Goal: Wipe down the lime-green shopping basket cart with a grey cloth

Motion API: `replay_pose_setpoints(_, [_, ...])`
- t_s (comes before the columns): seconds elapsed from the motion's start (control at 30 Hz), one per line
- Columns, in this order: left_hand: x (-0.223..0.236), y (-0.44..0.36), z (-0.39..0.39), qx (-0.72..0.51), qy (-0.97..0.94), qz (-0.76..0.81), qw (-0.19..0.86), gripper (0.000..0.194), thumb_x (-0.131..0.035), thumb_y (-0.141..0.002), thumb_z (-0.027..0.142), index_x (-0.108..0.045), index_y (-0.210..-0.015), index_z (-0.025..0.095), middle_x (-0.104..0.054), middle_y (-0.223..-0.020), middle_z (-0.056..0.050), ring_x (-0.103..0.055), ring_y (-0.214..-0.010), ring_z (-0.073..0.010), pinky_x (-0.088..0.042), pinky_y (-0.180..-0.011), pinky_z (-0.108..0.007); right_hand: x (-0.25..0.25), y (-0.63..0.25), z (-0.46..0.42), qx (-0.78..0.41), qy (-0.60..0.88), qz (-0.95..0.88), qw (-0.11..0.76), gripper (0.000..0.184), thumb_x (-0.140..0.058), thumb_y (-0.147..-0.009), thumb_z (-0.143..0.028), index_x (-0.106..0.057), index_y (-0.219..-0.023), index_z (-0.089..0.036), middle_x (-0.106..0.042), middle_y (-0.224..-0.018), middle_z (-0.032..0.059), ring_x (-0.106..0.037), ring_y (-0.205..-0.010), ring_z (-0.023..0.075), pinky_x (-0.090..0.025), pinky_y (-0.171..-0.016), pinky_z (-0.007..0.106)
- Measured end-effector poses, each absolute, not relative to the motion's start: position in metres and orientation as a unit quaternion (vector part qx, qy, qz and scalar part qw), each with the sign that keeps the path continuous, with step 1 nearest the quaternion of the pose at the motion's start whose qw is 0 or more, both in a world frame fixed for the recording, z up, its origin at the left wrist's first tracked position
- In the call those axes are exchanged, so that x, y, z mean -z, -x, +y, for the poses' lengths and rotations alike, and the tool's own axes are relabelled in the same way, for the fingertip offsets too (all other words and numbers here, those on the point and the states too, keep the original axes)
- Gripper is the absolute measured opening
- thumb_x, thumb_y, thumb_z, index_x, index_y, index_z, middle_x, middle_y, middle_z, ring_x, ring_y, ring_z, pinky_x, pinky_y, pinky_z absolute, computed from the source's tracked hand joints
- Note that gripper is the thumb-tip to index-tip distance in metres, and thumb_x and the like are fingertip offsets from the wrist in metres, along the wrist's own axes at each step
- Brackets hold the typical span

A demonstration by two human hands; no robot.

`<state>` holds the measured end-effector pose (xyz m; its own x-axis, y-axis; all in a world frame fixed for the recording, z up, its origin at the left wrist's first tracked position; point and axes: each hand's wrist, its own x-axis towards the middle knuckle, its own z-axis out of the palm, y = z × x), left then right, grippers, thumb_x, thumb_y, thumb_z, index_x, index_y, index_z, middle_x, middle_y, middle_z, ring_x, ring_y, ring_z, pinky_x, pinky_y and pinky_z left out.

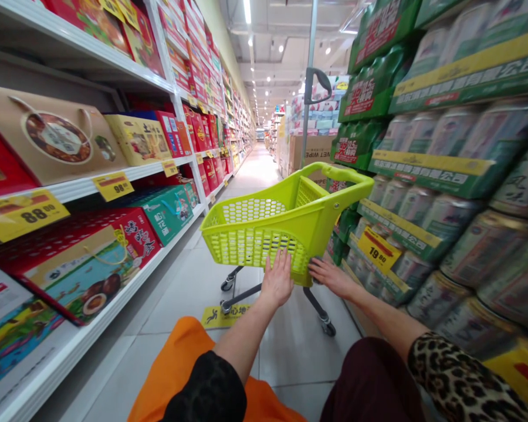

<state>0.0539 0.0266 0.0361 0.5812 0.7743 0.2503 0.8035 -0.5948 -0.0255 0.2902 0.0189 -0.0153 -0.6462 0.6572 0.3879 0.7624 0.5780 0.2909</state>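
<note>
A lime-green plastic shopping cart (255,214) stands sideways in the aisle in front of me, its handle toward the right. My left hand (278,278) lies against the lattice side of its basket, fingers stretched upward and nearly flat. At the basket's lower right corner is my right hand (332,278), fingers extended and a little apart. Its fingertips reach the cart's edge; whether they press on it I cannot tell. Neither hand visibly holds anything. Dark legs with casters (328,329) carry the cart above the tiled floor.
Shelves of gift boxes (66,135) with yellow price tags line the left. Stacked beer can packs (426,176) rise close on the right. A yellow floor sticker (224,316) lies below the cart. Behind it stand a metal pole (308,70) and cardboard cartons (319,150).
</note>
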Motion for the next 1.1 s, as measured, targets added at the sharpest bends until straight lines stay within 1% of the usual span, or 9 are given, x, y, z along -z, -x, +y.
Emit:
replay_pose_setpoints(0.17, [-0.040,-0.046,0.035,0.111,0.875,-0.466,0.067,0.065,-0.039,-0.081,0.032,-0.019,-0.139,0.011,-0.013,-0.149,-0.010,-0.007,-0.137,-0.0230,-0.010,-0.109,-0.051,-0.070,-0.260,0.047,0.293,0.394,-0.829,0.268,0.041,-0.032,-0.089,-0.008,-0.047,-0.125,-0.018,-0.044,-0.134,0.0079,-0.017,-0.134,0.0204,-0.027,-0.106,0.047])
replay_pose_setpoints(0.27, [-0.044,-0.041,0.039,0.117,0.868,-0.477,0.067,0.064,-0.038,-0.081,0.031,-0.021,-0.138,0.010,-0.013,-0.149,-0.009,-0.008,-0.137,-0.0228,-0.011,-0.109,-0.051,-0.106,-0.237,0.068,0.312,0.387,-0.823,0.275,0.042,-0.033,-0.088,-0.008,-0.046,-0.127,-0.017,-0.041,-0.136,0.0082,-0.016,-0.134,0.0223,-0.024,-0.107,0.049])
replay_pose_setpoints(0.37, [-0.041,-0.033,0.039,0.115,0.865,-0.483,0.068,0.064,-0.039,-0.081,0.032,-0.021,-0.138,0.010,-0.012,-0.149,-0.009,-0.008,-0.137,-0.0224,-0.010,-0.109,-0.050,-0.086,-0.223,0.076,0.301,0.379,-0.849,0.212,0.041,-0.035,-0.087,-0.007,-0.048,-0.125,-0.015,-0.043,-0.135,0.0085,-0.020,-0.133,0.0245,-0.026,-0.106,0.049])
replay_pose_setpoints(0.6, [-0.024,0.005,0.041,0.107,0.848,-0.513,0.075,0.066,-0.039,-0.081,0.035,-0.019,-0.139,0.010,-0.014,-0.148,-0.011,-0.008,-0.137,-0.0226,-0.012,-0.109,-0.050,0.026,-0.218,0.057,0.207,0.342,-0.914,0.070,0.035,-0.045,-0.081,-0.007,-0.059,-0.113,-0.014,-0.055,-0.122,0.0108,-0.037,-0.125,0.0252,-0.037,-0.098,0.047])
replay_pose_setpoints(0.67, [-0.024,0.014,0.045,0.102,0.841,-0.525,0.076,0.067,-0.039,-0.081,0.035,-0.018,-0.139,0.009,-0.014,-0.148,-0.011,-0.008,-0.137,-0.0229,-0.012,-0.109,-0.051,0.016,-0.208,0.059,0.208,0.315,-0.923,0.079,0.036,-0.042,-0.083,-0.007,-0.058,-0.114,-0.014,-0.055,-0.123,0.0099,-0.036,-0.126,0.0238,-0.037,-0.099,0.045])
replay_pose_setpoints(0.83, [-0.034,0.027,0.057,0.107,0.817,-0.561,0.078,0.067,-0.039,-0.081,0.034,-0.018,-0.139,0.009,-0.010,-0.149,-0.010,-0.007,-0.137,-0.0227,-0.011,-0.109,-0.051,-0.072,-0.163,0.091,0.275,0.304,-0.886,0.216,0.044,-0.035,-0.086,-0.006,-0.045,-0.128,-0.017,-0.042,-0.136,0.0069,-0.021,-0.133,0.0230,-0.025,-0.106,0.048])
replay_pose_setpoints(0.9, [-0.037,0.030,0.060,0.111,0.810,-0.570,0.080,0.067,-0.039,-0.081,0.035,-0.018,-0.139,0.009,-0.010,-0.149,-0.009,-0.007,-0.137,-0.0226,-0.010,-0.109,-0.051,-0.090,-0.149,0.104,0.284,0.311,-0.877,0.233,0.043,-0.036,-0.086,-0.006,-0.046,-0.127,-0.015,-0.041,-0.136,0.0073,-0.021,-0.133,0.0240,-0.022,-0.107,0.049])
replay_pose_setpoints(1.0, [-0.038,0.037,0.060,0.114,0.805,-0.576,0.087,0.067,-0.039,-0.081,0.036,-0.017,-0.140,0.010,-0.011,-0.149,-0.009,-0.007,-0.137,-0.0227,-0.009,-0.109,-0.050,-0.071,-0.142,0.109,0.269,0.315,-0.890,0.192,0.041,-0.038,-0.085,-0.006,-0.049,-0.124,-0.014,-0.043,-0.135,0.0082,-0.025,-0.131,0.0257,-0.024,-0.107,0.048])
replay_pose_setpoints(1.1, [-0.035,0.048,0.057,0.109,0.805,-0.576,0.093,0.068,-0.039,-0.081,0.036,-0.016,-0.140,0.010,-0.012,-0.149,-0.010,-0.007,-0.137,-0.0230,-0.011,-0.109,-0.050,-0.015,-0.149,0.097,0.234,0.313,-0.912,0.123,0.038,-0.042,-0.083,-0.008,-0.054,-0.119,-0.013,-0.049,-0.130,0.0094,-0.032,-0.128,0.0268,-0.031,-0.103,0.048])
